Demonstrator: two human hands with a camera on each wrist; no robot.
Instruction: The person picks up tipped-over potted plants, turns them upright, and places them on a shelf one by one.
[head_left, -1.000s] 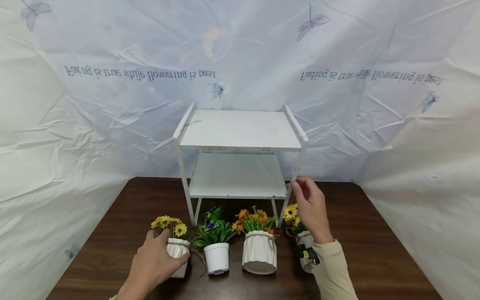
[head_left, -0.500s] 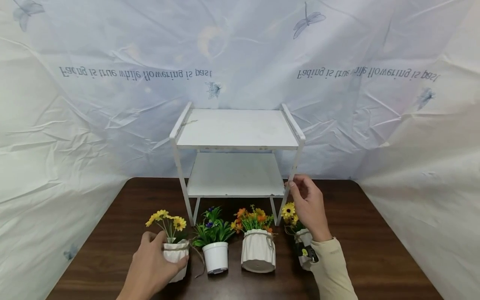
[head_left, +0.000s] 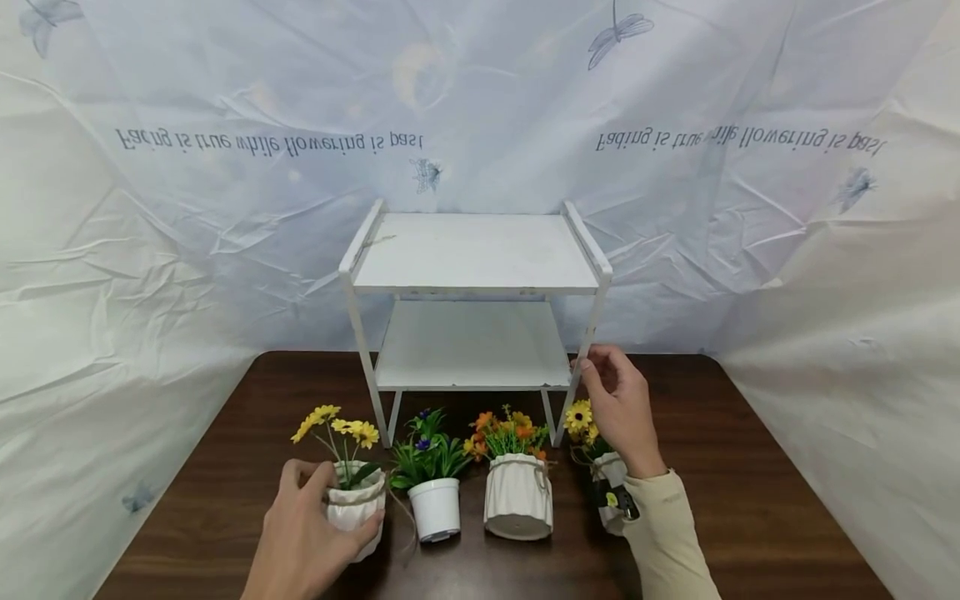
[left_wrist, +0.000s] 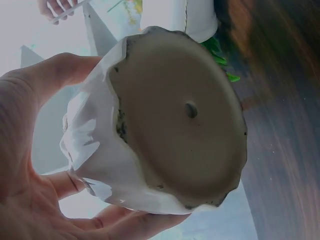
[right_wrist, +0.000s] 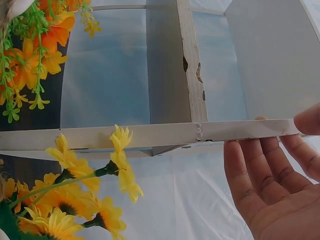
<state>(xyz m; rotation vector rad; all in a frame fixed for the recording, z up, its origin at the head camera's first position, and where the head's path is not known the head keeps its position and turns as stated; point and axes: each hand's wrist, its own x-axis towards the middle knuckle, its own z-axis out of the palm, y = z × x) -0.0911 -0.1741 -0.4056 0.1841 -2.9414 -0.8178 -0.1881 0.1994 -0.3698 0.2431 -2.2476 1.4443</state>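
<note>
My left hand (head_left: 322, 510) grips a ribbed white pot of yellow flowers (head_left: 360, 504) at the table's front left. The pot is tilted off the table; the left wrist view shows its bare underside (left_wrist: 175, 120) with a drain hole, my left hand (left_wrist: 45, 150) curled round its side. My right hand (head_left: 602, 377) is at the right front leg (head_left: 587, 346) of a white two-tier shelf (head_left: 472, 254). In the right wrist view the leg (right_wrist: 150, 135) lies between the thumb and fingers of my right hand (right_wrist: 270, 170).
A smooth white pot with green leaves and purple flowers (head_left: 437, 508) and a ribbed pot of orange flowers (head_left: 517, 500) stand in front of the shelf. Another yellow-flower pot (head_left: 609, 471) sits under my right wrist. The dark wooden table (head_left: 750, 500) is walled by a crinkled white sheet.
My left hand has closed round the yellow-flower pot, raised it a little and tipped it. My right hand has stayed at the shelf leg.
</note>
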